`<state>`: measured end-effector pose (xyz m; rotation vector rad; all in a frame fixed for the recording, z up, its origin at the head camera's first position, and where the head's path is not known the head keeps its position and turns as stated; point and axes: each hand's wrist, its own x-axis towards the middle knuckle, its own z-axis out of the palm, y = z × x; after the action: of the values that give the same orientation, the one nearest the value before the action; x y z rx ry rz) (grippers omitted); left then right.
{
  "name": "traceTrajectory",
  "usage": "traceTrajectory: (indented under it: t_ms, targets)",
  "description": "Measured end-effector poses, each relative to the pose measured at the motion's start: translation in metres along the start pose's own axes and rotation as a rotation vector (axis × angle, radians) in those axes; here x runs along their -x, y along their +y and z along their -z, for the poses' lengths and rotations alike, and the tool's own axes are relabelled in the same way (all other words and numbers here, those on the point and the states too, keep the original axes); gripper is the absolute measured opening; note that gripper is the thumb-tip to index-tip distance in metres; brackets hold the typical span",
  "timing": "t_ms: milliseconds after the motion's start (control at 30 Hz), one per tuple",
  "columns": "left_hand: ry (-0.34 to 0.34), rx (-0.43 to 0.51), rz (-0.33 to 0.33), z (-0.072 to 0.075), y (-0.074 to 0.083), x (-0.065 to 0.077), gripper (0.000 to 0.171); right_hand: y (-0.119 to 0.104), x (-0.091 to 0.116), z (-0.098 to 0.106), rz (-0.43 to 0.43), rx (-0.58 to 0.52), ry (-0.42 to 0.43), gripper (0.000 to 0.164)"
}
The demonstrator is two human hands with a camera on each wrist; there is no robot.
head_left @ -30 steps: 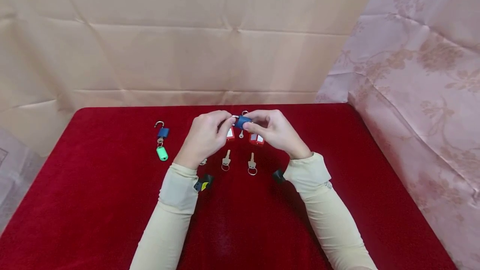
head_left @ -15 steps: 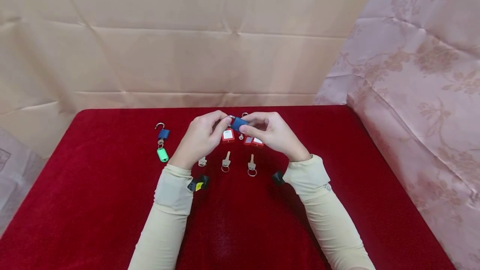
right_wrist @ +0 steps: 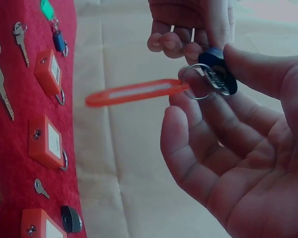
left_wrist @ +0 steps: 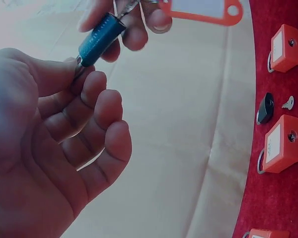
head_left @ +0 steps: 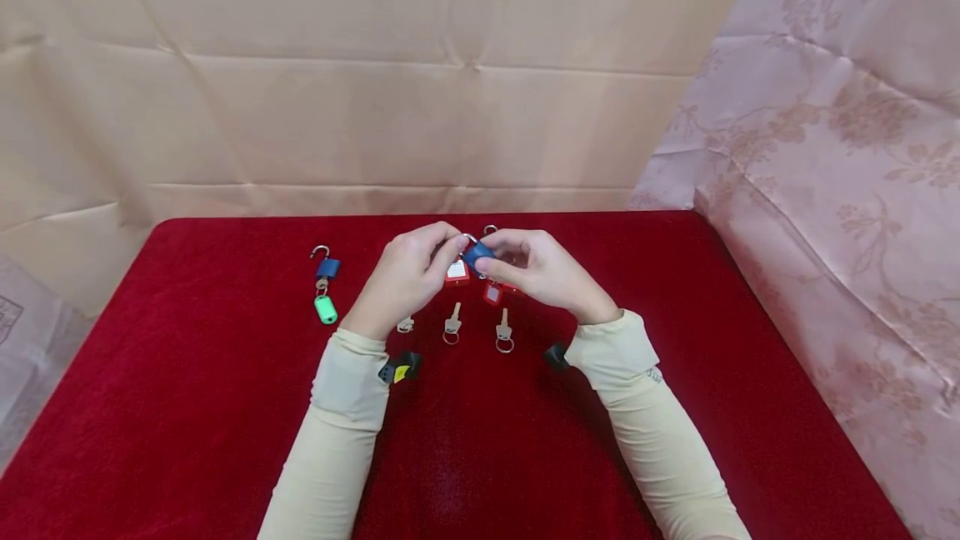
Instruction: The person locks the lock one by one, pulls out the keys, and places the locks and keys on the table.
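Both hands hold one small blue padlock above the far part of the red table. My left hand pinches its metal shackle between thumb and index finger; the other fingers curve loosely, as the left wrist view shows. My right hand grips the blue body between thumb and fingers. A key sits in the bottom of the lock, seen end-on in the right wrist view. From its ring hangs a red key tag. Fingers hide part of the shackle, so whether it is latched cannot be told.
Left on the cloth lies another blue padlock, shackle open, with a key and green tag. Red padlocks, a black padlock and a small key lie below the hands. Larger keys lie nearer the person.
The blue padlock has shifted slightly left and tilted, its shackle end rising. The red tag now hangs in sight below the right hand. Both hands keep their hold.
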<state>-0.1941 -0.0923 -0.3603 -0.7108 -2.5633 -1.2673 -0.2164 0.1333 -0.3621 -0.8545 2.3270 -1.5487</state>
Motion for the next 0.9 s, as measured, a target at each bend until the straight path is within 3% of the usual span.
traceTrajectory:
  t_ms: [400,500,700,900]
  targets:
    - [-0.016,-0.027,-0.010,-0.0028,-0.0025,-0.0013,0.014,-0.0005,-0.0011,0.0002,-0.016,0.081,0.027,0.026]
    - [-0.013,0.003,0.008,-0.0030,-0.0033,-0.0011,0.016,-0.0007,-0.0020,0.0006,-0.014,0.088,0.048,0.026]
    - [0.018,0.075,0.057,-0.0001,-0.0039,0.0008,0.026,-0.0030,-0.0022,0.0021,-0.038,-0.024,0.186,0.027]
    - [-0.018,0.082,0.056,-0.0017,-0.0032,-0.0004,0.024,-0.0042,-0.0015,0.0027,-0.017,-0.152,0.318,0.026]
